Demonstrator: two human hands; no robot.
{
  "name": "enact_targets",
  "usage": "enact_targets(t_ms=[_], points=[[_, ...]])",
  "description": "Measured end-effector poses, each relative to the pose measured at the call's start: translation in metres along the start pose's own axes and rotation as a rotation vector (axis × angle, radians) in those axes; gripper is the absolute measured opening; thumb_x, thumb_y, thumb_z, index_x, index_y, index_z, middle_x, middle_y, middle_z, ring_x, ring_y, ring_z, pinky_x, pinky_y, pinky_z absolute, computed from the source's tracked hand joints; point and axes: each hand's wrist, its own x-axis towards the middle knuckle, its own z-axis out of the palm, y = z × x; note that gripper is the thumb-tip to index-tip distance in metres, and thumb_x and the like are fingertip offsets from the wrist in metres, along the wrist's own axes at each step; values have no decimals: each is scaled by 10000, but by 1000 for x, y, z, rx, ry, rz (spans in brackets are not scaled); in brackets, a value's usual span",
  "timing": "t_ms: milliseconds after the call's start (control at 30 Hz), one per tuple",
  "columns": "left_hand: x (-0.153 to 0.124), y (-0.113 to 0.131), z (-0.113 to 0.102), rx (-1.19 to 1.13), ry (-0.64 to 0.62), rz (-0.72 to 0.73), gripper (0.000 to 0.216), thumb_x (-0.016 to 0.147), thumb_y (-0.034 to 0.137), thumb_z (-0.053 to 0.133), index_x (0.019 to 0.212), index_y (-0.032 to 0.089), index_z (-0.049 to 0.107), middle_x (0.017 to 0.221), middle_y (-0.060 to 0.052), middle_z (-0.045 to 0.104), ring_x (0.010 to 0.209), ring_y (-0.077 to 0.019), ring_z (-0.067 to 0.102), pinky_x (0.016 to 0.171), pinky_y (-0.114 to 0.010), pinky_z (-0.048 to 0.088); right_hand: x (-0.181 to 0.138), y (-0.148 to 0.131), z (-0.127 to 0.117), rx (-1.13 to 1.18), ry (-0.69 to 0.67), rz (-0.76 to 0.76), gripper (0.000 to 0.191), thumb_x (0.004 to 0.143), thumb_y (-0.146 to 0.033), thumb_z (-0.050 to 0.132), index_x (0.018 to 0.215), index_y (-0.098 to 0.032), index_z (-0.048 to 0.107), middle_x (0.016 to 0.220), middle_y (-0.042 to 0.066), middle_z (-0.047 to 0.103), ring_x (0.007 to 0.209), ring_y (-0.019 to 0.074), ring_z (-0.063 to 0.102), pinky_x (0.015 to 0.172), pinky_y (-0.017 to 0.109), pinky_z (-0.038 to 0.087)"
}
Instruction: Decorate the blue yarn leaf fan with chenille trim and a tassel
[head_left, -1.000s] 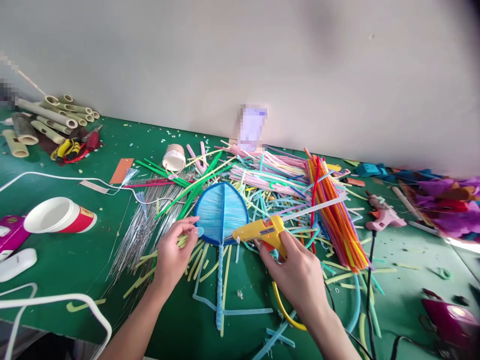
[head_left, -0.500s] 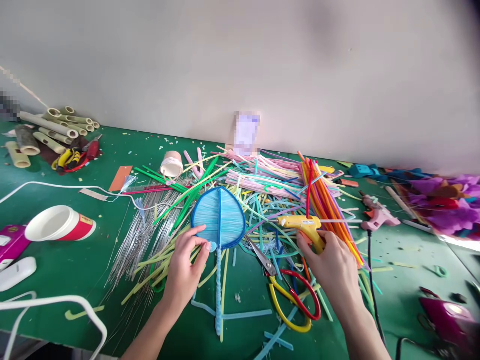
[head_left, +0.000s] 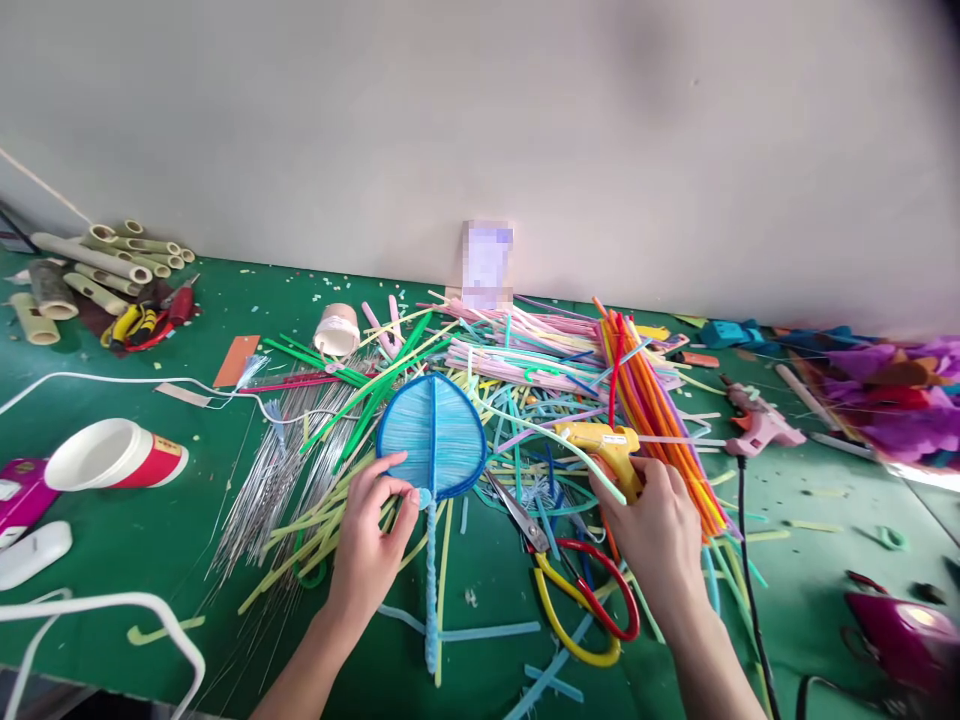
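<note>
Left hand point(head_left: 371, 530): thumb and forefinger pinched a pale-blue disc point(head_left: 424, 498) by the fan's lower edge.
Right hand point(head_left: 652, 515): the fingers closed around the grip of a yellow glue gun point(head_left: 596, 438), its nozzle pointing left; a glue stick point(head_left: 675, 441) stuck out behind.
Blue fan point(head_left: 457, 440): it lay on the green table point(head_left: 150, 545) between the hands, its twisted handle point(head_left: 431, 590) toward the person.
Paper cup point(head_left: 154, 458): it lay on its side at the left, red-banded, its mouth showing a white inner wall.
Small tub point(head_left: 335, 318): it stood tipped beyond the silver wires point(head_left: 259, 510), mouth toward the person; its contents could not be made out.
Scissors point(head_left: 538, 540): they lay between the fan and the right hand.
</note>
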Motion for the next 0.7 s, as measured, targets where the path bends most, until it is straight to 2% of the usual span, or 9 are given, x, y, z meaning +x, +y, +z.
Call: enact_targets(t_ms=[100,267,400,500,567,633,667,700], points=[[-1,1,-1,-3,0,2,148,978,288,518,864,231,593,1273,-90,590,1230,-264,526,1017,-454,437,-2,-7,-6,-19,45,13,535,838,-645,527,1048,-161,613,1069,163,663,935,344,651,728,412,509],[-1,2,0,25,-6,3,167,975,298,516,847,229,598,1286,-92,590,1237,-271,530,1026,-454,444,-6,-7,-5,-128,9,-14,480,842,-560,586,1060,-135,629,975,151,657,951,357,635,794,441,520],[0,1,1,50,-1,8,168,974,303,516,853,229,606,1270,-96,599,1234,-273,536,1012,-444,459,-11,2,1,-164,3,-83,572,893,-588,517,1119,-73,618,1000,198,640,969,380,612,828,479,520],[-1,1,2,55,8,7,167,976,300,512,858,228,607,1266,-99,602,1223,-271,543,1005,-443,463,-12,1,-6,-173,51,-154,621,931,-602,447,1150,-47,616,1024,231,625,991,400,590,864,531,498],[-1,1,1,56,6,2,170,978,302,509,859,228,604,1267,-101,600,1220,-270,543,1001,-443,465,-14,-9,-18,-123,138,-189,545,956,-546,440,1153,-70,620,1056,231,618,1028,400,577,892,552,480],[-1,2,1,54,-6,0,175,980,303,503,859,227,604,1275,-101,591,1232,-272,531,1008,-450,457,-20,-27,-29,11,238,-244,379,974,-429,473,1130,-119,625,1072,199,626,1046,361,580,936,529,466],[-1,2,1,51,-16,-2,178,982,305,500,861,228,604,1284,-101,584,1243,-272,521,1016,-456,449,-25,-39,-33,96,253,-300,284,974,-368,504,1098,-147,632,1056,173,637,1023,328,591,951,505,464],[-1,2,1,45,-25,-5,181,984,308,497,862,228,605,1293,-101,577,1253,-274,512,1024,-463,441,-31,-51,-34,199,213,-376,195,968,-316,536,1069,-180,633,1030,138,655,988,293,604,935,463,478]])
